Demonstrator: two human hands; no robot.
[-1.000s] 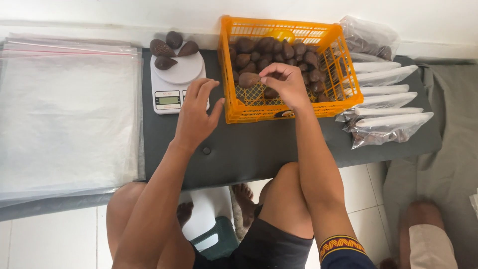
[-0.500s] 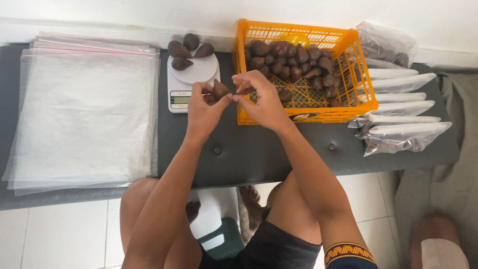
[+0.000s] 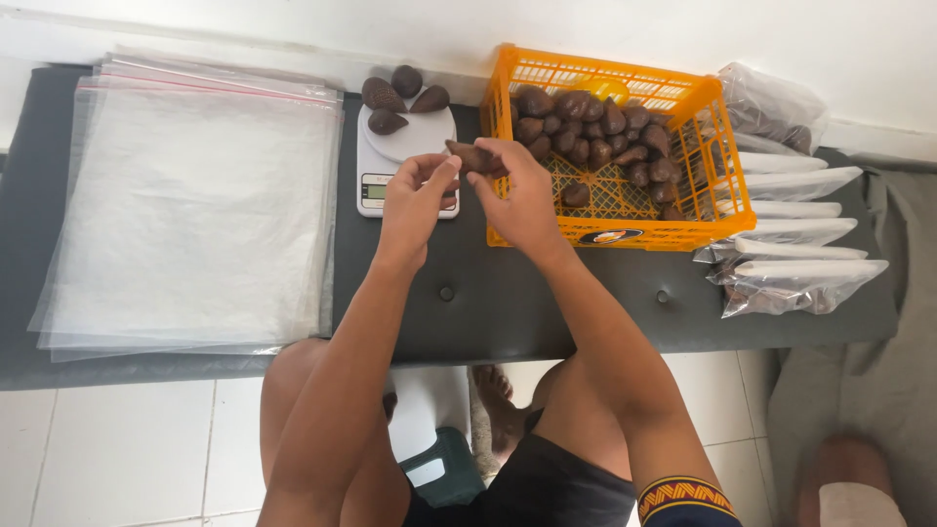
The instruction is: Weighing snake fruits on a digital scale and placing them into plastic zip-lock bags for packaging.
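My left hand [image 3: 415,205] and my right hand [image 3: 517,195] meet in front of a small white kitchen scale [image 3: 405,161], both pinching one dark brown scaly fruit [image 3: 472,156] between their fingertips. Several more of the same fruit [image 3: 400,95] lie on the scale's round platform. To the right stands an orange plastic crate [image 3: 722,185] with a heap of these brown fruits [image 3: 595,127] in its back half. Everything rests on a dark grey padded bench [image 3: 508,303].
A stack of large clear zip bags [image 3: 195,195] covers the bench's left part. Filled and flat clear bags [image 3: 800,244] are piled right of the crate. My bare knees and feet show over white floor tiles [image 3: 117,449] below. Someone's knee [image 3: 839,478] is at bottom right.
My right hand came out of the crate with a fruit and moved left to meet my left hand in front of the scale. The camera view has shifted slightly.
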